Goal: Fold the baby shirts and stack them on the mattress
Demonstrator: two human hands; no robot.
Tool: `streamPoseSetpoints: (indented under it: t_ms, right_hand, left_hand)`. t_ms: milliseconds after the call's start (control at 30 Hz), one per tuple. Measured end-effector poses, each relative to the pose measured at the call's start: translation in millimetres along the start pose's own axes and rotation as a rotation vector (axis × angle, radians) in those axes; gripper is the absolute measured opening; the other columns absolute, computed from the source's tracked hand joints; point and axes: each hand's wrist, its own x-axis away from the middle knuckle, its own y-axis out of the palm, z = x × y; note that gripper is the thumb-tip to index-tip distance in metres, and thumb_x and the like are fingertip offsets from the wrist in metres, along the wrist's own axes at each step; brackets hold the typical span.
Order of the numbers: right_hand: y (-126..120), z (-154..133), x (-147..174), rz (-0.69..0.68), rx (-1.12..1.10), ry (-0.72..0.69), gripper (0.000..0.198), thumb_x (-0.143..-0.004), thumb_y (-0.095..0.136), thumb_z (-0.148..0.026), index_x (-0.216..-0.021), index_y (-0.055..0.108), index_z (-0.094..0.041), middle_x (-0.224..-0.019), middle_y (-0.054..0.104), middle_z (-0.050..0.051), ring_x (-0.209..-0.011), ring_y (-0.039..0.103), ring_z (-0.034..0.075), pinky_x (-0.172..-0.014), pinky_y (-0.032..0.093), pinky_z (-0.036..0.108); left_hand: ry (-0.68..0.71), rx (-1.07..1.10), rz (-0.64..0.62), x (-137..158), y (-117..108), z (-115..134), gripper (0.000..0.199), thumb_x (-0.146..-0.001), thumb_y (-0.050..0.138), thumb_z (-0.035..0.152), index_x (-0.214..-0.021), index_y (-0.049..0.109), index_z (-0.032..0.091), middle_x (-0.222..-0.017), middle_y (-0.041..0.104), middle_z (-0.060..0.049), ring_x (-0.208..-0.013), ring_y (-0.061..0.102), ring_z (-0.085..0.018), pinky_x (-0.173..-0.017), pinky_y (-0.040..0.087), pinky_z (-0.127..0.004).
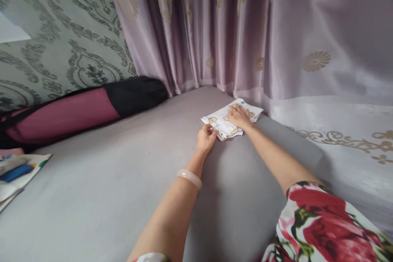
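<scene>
A folded white cloth (222, 116) printed with yellow animal-like figures and small teal marks lies on the grey mattress, near the curtain. Its layers show along the near edge. My right hand (238, 116) rests palm down on top of it with the fingers spread. At the cloth's near left corner, my left hand (206, 138) has its thumb and curled fingers closed on the edge; part of the fingertips is hidden. A pale bangle (189, 179) circles my left wrist.
The grey mattress (123, 180) fills most of the view. Along the patterned wall lies a long maroon and black bag (67, 114). Some colourful folded fabric (18, 172) sits at the left edge. Mauve curtains (208, 28) hang behind and to the right.
</scene>
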Motion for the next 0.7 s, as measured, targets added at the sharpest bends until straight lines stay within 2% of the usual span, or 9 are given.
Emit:
streamPoseSetpoints:
  t_ms: [100, 167, 333, 467, 533, 600, 700]
  right_hand:
    - [9.1, -20.4, 15.3, -0.054, -0.019, -0.033, 0.06, -0.1, 0.014, -0.044, -0.147, 0.038, -0.016, -0.158, 0.025, 0.013, -0.145, 0.019, 0.03, -0.115, 0.015, 0.056]
    - [14.7, -26.9, 21.0, -0.036, -0.007, -0.016, 0.059, -0.1, 0.014, -0.044, -0.147, 0.038, -0.017, -0.158, 0.025, 0.013, -0.145, 0.019, 0.03, -0.115, 0.015, 0.057]
    - [17.4, -23.4, 21.3, 0.018, 0.043, -0.013, 0.057, -0.1, 0.015, -0.039, -0.145, 0.041, -0.018, -0.155, 0.033, 0.013, -0.142, 0.026, 0.029, -0.114, 0.018, 0.058]
    - [10.9, -21.9, 20.2, -0.027, 0.015, -0.028, 0.058, -0.099, 0.016, -0.039, -0.144, 0.043, -0.015, -0.153, 0.034, 0.018, -0.141, 0.028, 0.031, -0.112, 0.019, 0.059]
    - [10.2, -28.3, 20.1, -0.036, -0.025, -0.078, 0.063, -0.099, 0.01, -0.043, -0.145, 0.04, -0.013, -0.154, 0.031, 0.02, -0.143, 0.025, 0.032, -0.112, 0.018, 0.06]
    - [13.7, -40.0, 20.8, -0.032, -0.013, -0.193, 0.069, -0.098, 0.005, -0.049, -0.148, 0.037, -0.013, -0.155, 0.029, 0.02, -0.144, 0.022, 0.033, -0.112, 0.017, 0.06]
    - [26.4, -59.9, 24.9, -0.006, 0.03, -0.349, 0.071, -0.096, 0.002, -0.048, -0.146, 0.039, -0.015, -0.153, 0.034, 0.017, -0.143, 0.027, 0.03, -0.11, 0.022, 0.056]
  left_hand:
    - [-0.034, 0.077, -0.004, 0.1, -1.9, 0.9, 0.015, -0.078, 0.063, 0.013, -0.092, 0.061, 0.016, -0.071, 0.06, 0.002, -0.065, 0.055, -0.011, -0.069, 0.044, -0.023]
    - [-0.061, 0.111, -0.023, 2.3, -5.8, 1.7, 0.015, -0.078, 0.06, 0.01, -0.093, 0.061, 0.015, -0.074, 0.061, 0.001, -0.066, 0.055, -0.01, -0.069, 0.045, -0.022]
    - [-0.07, 0.092, -0.141, 20.4, -31.6, -1.2, 0.02, -0.082, 0.055, 0.01, -0.1, 0.063, 0.013, -0.082, 0.065, -0.002, -0.072, 0.058, -0.011, -0.071, 0.047, -0.021]
    - [-0.102, -0.039, -0.227, 40.7, -73.2, -3.9, 0.023, -0.085, 0.055, 0.015, -0.105, 0.065, 0.012, -0.085, 0.07, -0.005, -0.077, 0.062, -0.013, -0.075, 0.049, -0.023]
    - [-0.132, -0.16, -0.215, 49.1, -100.1, -4.5, 0.024, -0.086, 0.052, 0.017, -0.105, 0.067, 0.012, -0.086, 0.072, -0.007, -0.079, 0.064, -0.014, -0.077, 0.05, -0.024]
    - [-0.171, -0.341, -0.133, 56.5, -129.5, -6.2, 0.025, -0.086, 0.051, 0.017, -0.102, 0.07, 0.013, -0.09, 0.073, -0.009, -0.085, 0.066, -0.018, -0.08, 0.051, -0.028]
    - [-0.265, -0.608, 0.04, 67.8, -173.2, -13.3, 0.026, -0.085, 0.05, 0.016, -0.098, 0.072, 0.016, -0.098, 0.073, -0.012, -0.096, 0.066, -0.023, -0.086, 0.05, -0.032]
